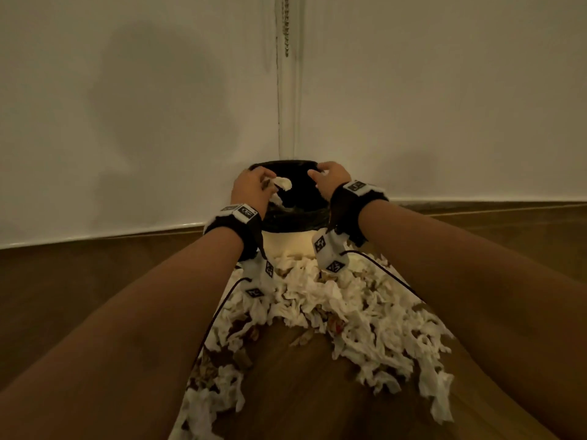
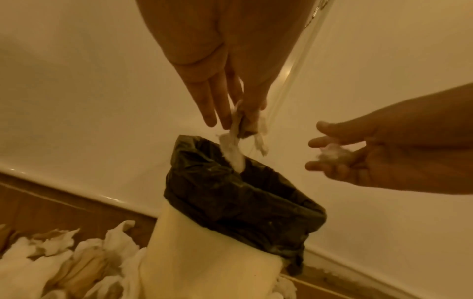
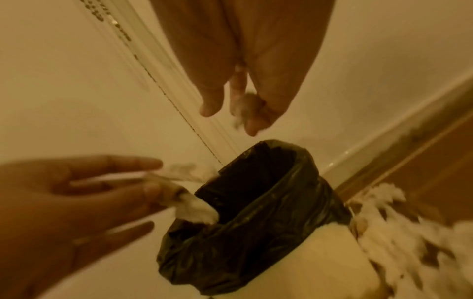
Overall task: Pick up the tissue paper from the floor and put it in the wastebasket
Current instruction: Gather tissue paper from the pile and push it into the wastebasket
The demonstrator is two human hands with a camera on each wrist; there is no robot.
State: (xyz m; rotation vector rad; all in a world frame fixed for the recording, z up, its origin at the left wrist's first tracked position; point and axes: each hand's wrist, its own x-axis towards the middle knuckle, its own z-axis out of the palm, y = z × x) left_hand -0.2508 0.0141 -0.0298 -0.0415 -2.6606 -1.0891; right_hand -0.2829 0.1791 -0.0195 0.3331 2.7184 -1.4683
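Observation:
A cream wastebasket (image 1: 287, 244) with a black bag liner (image 2: 230, 202) stands in the room's corner. Both hands hover over its mouth. My left hand (image 1: 266, 182) has straight, spread fingers, and strips of white tissue (image 2: 236, 145) hang from the fingertips into the liner (image 3: 256, 222). My right hand (image 1: 317, 174) is over the right rim with its fingers loosely spread, and a small tissue wad (image 2: 332, 153) lies against them. A big heap of torn tissue paper (image 1: 333, 300) covers the floor in front of the basket.
Two white walls meet behind the basket, and a bead chain (image 1: 286, 27) hangs down the corner. Brown wooden floor (image 1: 95, 274) lies either side of the heap. Black cables (image 1: 219, 312) run from the wrist cameras across the tissue.

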